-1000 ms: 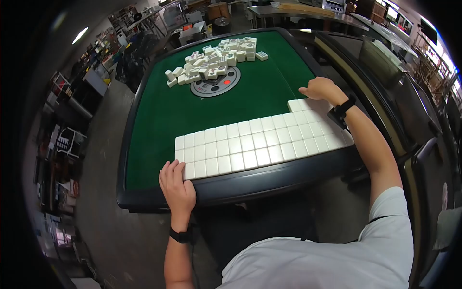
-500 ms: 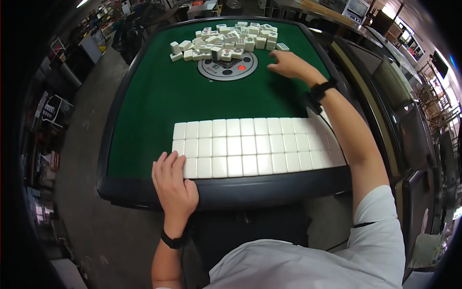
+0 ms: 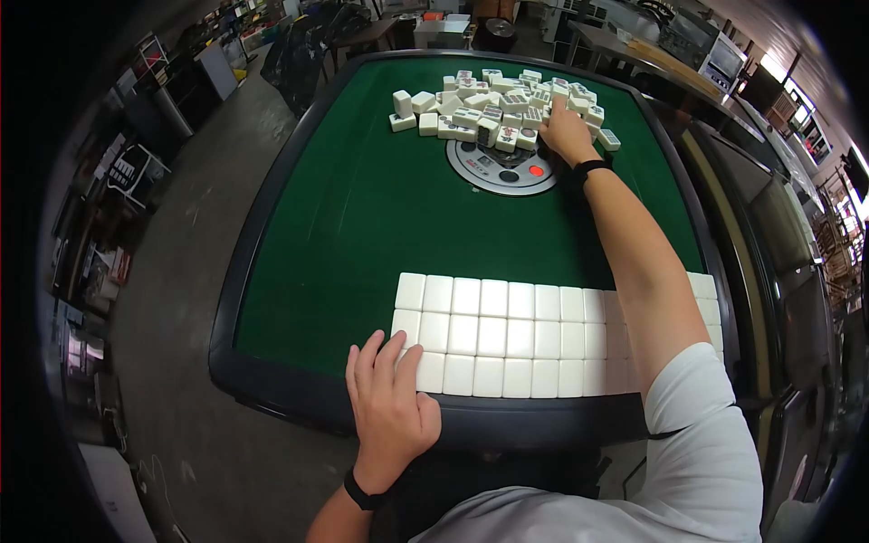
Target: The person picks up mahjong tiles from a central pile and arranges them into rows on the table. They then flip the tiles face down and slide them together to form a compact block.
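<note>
My left hand lies at the table's near edge, fingers spread, tips touching the left end of a block of face-down mahjong tiles. That block stands in three neat rows with white backs up; my right forearm hides part of it. Across the table, my right hand reaches into the right side of a loose heap of mahjong tiles. Its fingers are closed at a mahjong tile just beyond the fingertips. Some of the heap's tiles show their faces, and others are tipped or stacked.
The green-topped table has a raised dark rim. A round grey control panel with a lit red button sits at its middle, partly under the heap. Folded dark tabletops or panels stand close on the right. A black bag lies beyond the left corner.
My right hand has moved from beside the heap's right edge into the tiles. My left hand stays at the block's left end. The whole view has shifted, with the table lower and further right.
</note>
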Available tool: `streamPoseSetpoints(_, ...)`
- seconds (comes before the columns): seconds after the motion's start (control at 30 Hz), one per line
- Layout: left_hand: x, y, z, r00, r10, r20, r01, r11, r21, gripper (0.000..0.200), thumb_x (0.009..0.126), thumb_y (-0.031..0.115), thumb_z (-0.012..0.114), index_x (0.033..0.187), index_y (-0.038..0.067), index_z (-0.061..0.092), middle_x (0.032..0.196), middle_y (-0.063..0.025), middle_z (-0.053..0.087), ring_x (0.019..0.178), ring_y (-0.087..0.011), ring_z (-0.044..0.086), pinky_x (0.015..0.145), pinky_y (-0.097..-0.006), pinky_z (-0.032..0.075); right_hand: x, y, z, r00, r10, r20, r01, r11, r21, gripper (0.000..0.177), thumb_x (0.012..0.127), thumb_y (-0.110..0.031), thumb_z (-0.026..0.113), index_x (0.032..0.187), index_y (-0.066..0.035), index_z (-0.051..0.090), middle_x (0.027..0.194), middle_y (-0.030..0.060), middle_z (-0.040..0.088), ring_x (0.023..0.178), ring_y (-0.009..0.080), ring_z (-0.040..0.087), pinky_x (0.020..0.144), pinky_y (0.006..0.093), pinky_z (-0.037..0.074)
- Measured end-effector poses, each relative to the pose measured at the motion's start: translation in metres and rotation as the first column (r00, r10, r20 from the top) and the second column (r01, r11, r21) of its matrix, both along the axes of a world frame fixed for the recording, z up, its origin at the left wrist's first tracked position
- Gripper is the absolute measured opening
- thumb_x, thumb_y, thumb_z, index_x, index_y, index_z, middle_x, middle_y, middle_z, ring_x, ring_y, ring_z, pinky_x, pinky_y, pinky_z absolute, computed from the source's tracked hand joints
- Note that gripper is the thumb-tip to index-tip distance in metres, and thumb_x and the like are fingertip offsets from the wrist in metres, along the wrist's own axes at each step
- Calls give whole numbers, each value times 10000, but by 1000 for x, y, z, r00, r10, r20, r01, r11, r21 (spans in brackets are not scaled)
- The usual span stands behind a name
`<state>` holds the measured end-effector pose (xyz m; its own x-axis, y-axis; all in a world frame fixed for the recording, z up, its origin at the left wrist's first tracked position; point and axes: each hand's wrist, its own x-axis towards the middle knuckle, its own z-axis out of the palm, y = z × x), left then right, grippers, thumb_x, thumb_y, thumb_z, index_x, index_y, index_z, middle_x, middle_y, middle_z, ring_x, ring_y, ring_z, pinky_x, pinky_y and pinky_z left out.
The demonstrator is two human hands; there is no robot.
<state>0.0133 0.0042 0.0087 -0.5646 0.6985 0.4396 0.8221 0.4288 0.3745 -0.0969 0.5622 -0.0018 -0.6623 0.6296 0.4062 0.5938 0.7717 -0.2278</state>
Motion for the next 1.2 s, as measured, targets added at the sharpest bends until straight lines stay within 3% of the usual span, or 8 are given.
streamPoseSetpoints(0.57,0,-2,0,1000,1,-23,0,999,54,510,766,60,560,1251,-21,693,1409,-209,624,1406,-464,517,1239,-677,316,10,17,2,992,-20,-128,14,999,-46,437,887,-194,743,1246,5,592,1080,358,744,1062,536,723,951,597,576)
streamPoseSetpoints(0.7,0,-3,-3,999,-1,-47,4,998,64,499,785,61,576,1263,-24,690,1403,-220,626,1400,-464,519,1237,-672,320,49,-18,60,978,95,185,-60,980,-189,463,904,-327,711,1204,25,737,1140,263,790,1016,444,776,898,485,634)
streamPoseSetpoints(0.77,1,-3,-3,998,-9,-58,12,998,61,496,801,68,595,1279,-28,688,1404,-230,626,1401,-461,517,1234,-675,320,83,-65,87,917,361,173,-149,710,-688,508,924,-357,696,1262,22,720,1092,194,792,921,315,782,844,403,640)
streamPoseSetpoints(0.83,2,-1,-3,998,3,-65,3,996,87,479,786,50,553,1240,-19,689,1388,-216,630,1381,-470,532,1240,-656,324,106,-97,89,837,522,161,-174,534,-827,507,945,-376,705,1268,15,720,1056,136,763,836,212,741,800,343,630)
streamPoseSetpoints(0.93,4,-1,-2,997,0,-75,7,996,93,475,795,43,549,1245,-20,689,1379,-222,635,1377,-471,534,1240,-648,330,123,-123,81,760,607,231,-25,383,-924,484,942,-378,744,1244,1,734,1043,121,754,790,201,722,767,334,621)
streamPoseSetpoints(0.97,4,-1,-3,997,-9,-80,16,996,92,475,795,43,549,1245,-20,689,1379,-222,635,1377,-471,534,1240,-648,330,127,-126,83,766,601,227,-26,382,-924,484,942,-378,744,1244,1,734,1043,121,754,790,201,722,767,334,621)
streamPoseSetpoints(1.07,5,-3,-5,995,-4,-103,15,994,105,469,802,35,547,1245,-21,693,1369,-223,642,1373,-473,537,1235,-642,341,135,-130,89,791,488,369,-66,668,-741,477,951,-393,768,1204,11,764,1031,112,774,804,211,757,760,347,637)
streamPoseSetpoints(1.2,5,-3,-7,992,-1,-129,14,995,104,451,817,52,565,1242,-23,694,1369,-226,641,1374,-468,535,1228,-641,352,137,-124,83,864,339,372,-38,782,-623,566,1003,-506,723,1161,32,793,982,158,806,737,259,794,657,355,656)
